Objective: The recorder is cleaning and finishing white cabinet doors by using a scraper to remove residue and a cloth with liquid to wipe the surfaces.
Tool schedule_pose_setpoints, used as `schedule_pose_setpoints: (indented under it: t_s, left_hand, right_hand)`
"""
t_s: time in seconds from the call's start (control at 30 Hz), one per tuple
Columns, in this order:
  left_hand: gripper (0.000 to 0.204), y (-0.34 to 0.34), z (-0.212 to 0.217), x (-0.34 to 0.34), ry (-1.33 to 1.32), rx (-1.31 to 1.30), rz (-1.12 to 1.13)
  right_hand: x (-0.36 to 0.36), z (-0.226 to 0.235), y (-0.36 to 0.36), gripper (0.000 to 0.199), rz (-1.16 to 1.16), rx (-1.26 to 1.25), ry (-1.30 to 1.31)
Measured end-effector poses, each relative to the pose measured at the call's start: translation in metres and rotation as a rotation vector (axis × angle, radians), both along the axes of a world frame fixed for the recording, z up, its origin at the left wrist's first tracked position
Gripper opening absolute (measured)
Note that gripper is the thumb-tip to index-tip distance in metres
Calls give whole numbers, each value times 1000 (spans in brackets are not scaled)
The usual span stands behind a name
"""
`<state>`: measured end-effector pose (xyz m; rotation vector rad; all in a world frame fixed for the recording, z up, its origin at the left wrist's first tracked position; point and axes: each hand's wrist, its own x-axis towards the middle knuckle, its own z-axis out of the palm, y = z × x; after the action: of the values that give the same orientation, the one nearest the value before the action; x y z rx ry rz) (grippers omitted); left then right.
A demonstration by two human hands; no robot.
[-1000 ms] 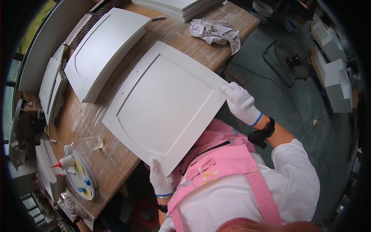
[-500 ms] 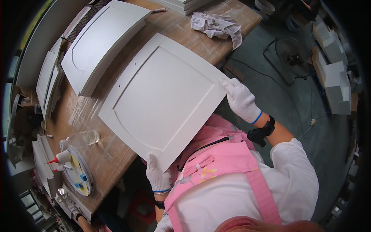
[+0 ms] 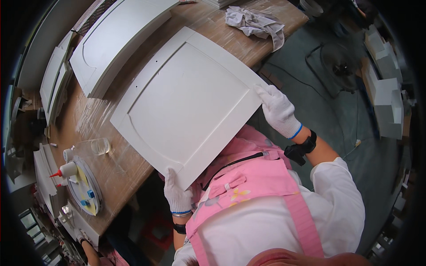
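Observation:
A white cabinet door panel (image 3: pixel 188 99), with a recessed field and a curved groove along one end, lies between my two hands, partly over the table. Wearing a white knitted glove, my left hand (image 3: pixel 177 194) is closed on its near left corner, thumb on the face and fingers mostly hidden beneath. My right hand (image 3: pixel 278 110), gloved likewise, grips the right corner with the thumb and fingers at the edge. Two small dark holes show near the panel's far left edge.
The wooden table (image 3: pixel 122 170) bears a stack of white panels (image 3: pixel 120 40), a crumpled cloth (image 3: pixel 253 22), a glass cup (image 3: pixel 101 146) and a round lid (image 3: pixel 84 188) by a red-tipped bottle (image 3: pixel 66 169). A floor fan (image 3: pixel 339 66) stands right; a co-worker's gloved hand (image 3: pixel 79 235) is lower left.
The panel's far corner has moved up in the picture, and the whole view has shifted slightly. Both hands keep their hold on the panel.

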<state>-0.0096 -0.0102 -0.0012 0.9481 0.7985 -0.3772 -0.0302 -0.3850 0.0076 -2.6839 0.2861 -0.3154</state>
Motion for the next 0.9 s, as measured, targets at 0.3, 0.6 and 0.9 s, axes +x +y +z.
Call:
schedule_pose_setpoints:
  t_s: [0.3, 0.6, 0.9]
  left_hand:
    - [43, -10, -14, 14, -86, -187, 101]
    - [49, -7, -11, 13, -215, -429, -3]
    - [55, 28, -23, -22, -283, -495, -327]
  right_hand:
    - [19, -13, 9, 51, 14, -290, -132]
    - [31, 20, 132, 38, 630, 144, 115]
    - [54, 25, 144, 44, 817, 148, 70]
